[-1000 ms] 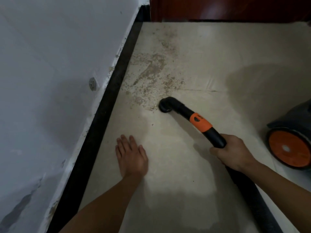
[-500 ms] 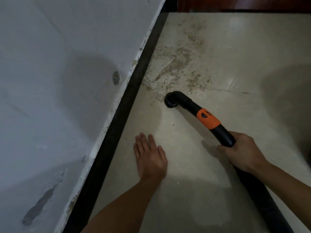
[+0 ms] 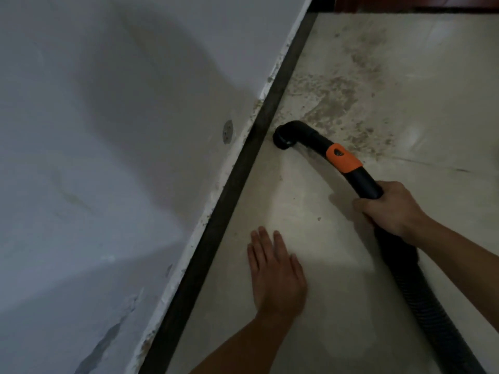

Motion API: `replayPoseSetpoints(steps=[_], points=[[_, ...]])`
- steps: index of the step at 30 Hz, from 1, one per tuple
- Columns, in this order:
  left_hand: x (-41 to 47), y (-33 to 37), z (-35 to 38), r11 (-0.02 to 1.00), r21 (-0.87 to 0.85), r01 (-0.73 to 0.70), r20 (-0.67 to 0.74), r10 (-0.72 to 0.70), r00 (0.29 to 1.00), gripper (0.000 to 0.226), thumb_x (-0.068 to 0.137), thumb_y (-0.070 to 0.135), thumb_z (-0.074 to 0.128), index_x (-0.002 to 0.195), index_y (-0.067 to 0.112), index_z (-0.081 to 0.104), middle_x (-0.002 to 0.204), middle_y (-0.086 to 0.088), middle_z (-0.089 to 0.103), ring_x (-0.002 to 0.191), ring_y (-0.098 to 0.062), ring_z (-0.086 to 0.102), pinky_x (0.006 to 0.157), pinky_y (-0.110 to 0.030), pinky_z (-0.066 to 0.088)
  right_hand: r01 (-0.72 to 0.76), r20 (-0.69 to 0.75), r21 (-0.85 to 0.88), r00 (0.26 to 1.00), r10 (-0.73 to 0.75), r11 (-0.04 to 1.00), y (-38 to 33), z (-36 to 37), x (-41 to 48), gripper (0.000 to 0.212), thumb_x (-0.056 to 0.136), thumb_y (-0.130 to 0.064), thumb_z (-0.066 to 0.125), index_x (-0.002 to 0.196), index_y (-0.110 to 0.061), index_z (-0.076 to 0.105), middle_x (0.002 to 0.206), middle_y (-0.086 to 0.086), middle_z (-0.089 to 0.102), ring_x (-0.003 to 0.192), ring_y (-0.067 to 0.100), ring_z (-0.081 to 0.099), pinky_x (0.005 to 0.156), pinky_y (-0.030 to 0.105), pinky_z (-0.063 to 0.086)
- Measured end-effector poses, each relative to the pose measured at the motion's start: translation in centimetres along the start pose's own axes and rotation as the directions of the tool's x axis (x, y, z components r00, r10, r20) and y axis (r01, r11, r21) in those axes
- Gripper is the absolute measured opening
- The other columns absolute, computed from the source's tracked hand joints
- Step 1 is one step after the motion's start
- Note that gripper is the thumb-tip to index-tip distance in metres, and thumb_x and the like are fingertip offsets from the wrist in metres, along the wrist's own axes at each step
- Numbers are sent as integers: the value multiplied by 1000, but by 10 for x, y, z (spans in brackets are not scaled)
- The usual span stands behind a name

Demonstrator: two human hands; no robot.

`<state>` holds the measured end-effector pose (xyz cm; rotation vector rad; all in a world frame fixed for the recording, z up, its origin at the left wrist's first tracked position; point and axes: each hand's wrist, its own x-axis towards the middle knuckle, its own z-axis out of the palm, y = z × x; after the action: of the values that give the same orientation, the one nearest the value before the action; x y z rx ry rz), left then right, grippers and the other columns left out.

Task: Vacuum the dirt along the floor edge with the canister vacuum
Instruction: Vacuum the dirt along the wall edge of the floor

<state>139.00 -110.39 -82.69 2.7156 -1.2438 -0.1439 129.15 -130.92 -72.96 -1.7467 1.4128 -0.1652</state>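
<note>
Right hand (image 3: 388,209) has its fingers curled tight round the black vacuum tube (image 3: 370,184), just below the orange ring (image 3: 343,157). Left hand (image 3: 275,271) lies flat on the floor (image 3: 351,333), fingers straight, holding nothing. A second ago the bent nozzle (image 3: 283,136) sat out on the floor by the dirt. Now it has slid toward nine o'clock, right beside the black strip (image 3: 243,168) at the foot of the wall (image 3: 108,130). The big dirt patch (image 3: 345,103) still lies at one o'clock from the nozzle, so most of the job is probably left. The vacuum's body is out of sight.
</note>
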Motion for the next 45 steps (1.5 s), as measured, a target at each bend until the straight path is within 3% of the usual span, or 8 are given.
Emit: replayPoseSetpoints(steps=[5,14,17,21,27,32,37,45], points=[[2,-4,2,1000,27,-10,33,9,999,60,93,36,35,140,2,45,150,-26,34,140,-39,32,110,-49,19,-34,64,79,998,29,996,-27,13,17,11,76,-9,69,70,-3,61,51,14,59,42,25,53,50,31,47],[3,-6,-3,1000,5,-1,6,1,1000,59,94,36,32,140,4,47,149,-24,36,139,-38,34,110,-48,20,68,173,-189,984,-35,980,-3,-18,-23,13,75,-12,75,73,-11,62,57,8,62,48,23,57,49,28,44],[2,-6,-2,1000,-20,-9,-12,9,1000,58,94,35,32,140,4,48,149,-24,36,139,-39,33,112,-48,19,18,67,-165,998,-7,986,18,-36,-42,10,77,-11,74,79,-8,65,57,10,63,49,24,58,49,28,44],[0,-6,0,1000,-27,-5,-36,4,999,58,94,35,31,139,3,49,149,-25,37,138,-40,35,113,-48,20,2,189,-142,982,25,990,32,-46,-71,10,76,-6,72,73,-5,62,46,4,59,41,21,54,49,31,45],[0,-3,-1,1000,-9,5,-38,-6,999,58,94,36,29,140,4,48,148,-24,38,138,-39,34,114,-47,19,31,38,-87,999,-28,996,23,-18,-75,13,75,-13,73,75,-16,60,58,7,64,45,21,59,47,26,44],[0,-7,0,1000,1,-6,-44,6,999,57,94,36,33,139,5,49,148,-24,38,138,-39,34,113,-46,19,105,173,-195,982,-71,975,22,-19,-83,24,73,-16,76,70,-30,57,63,1,63,51,13,59,47,23,42],[2,-6,1,1000,-1,-4,-56,4,998,58,93,36,30,137,4,51,146,-25,41,136,-40,38,113,-46,18,-10,59,-163,998,20,987,70,-63,-116,12,74,-7,74,73,-13,64,55,6,63,45,18,57,49,30,43],[0,-4,0,999,-42,5,-91,-9,996,56,93,31,31,134,1,52,144,-25,44,135,-40,39,114,-48,29,-113,126,-69,985,121,991,118,-65,-165,20,71,10,68,72,-9,64,46,4,54,40,14,48,47,31,39]])
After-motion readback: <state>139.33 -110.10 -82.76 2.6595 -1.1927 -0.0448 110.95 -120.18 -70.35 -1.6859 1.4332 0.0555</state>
